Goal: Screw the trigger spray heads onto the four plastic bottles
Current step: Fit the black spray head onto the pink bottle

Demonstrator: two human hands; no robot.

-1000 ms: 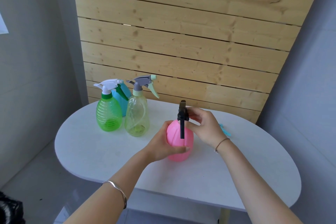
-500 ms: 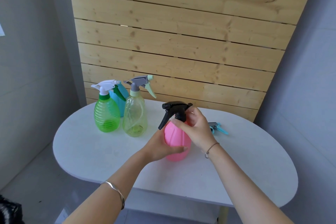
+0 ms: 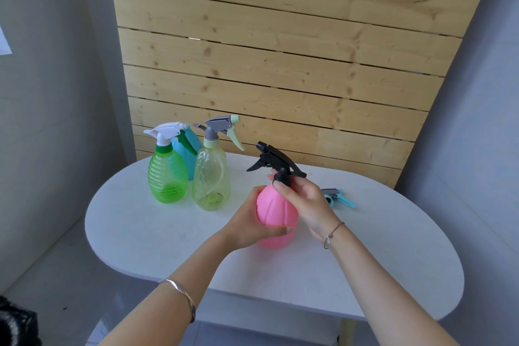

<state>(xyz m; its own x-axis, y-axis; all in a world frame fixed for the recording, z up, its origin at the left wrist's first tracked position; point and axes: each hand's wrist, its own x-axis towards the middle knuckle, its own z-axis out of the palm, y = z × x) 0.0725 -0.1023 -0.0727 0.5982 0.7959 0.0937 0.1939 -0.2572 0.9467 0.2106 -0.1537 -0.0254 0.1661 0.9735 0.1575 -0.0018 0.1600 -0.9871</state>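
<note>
Left hand [image 3: 250, 222] grips the pink bottle [image 3: 276, 213], mid-tabletop [image 3: 140, 219]; right hand [image 3: 304, 199] fingers pinch the black spray head [image 3: 273, 161] at its collar; turned while tilted, the threads could cross and jam.

No text, label, brand, number or sign can be read anywhere in the view. The corner of a white sheet [image 3: 4, 41] on the far left wall is cut off by the edge of the picture and shows no legible marks.
</note>
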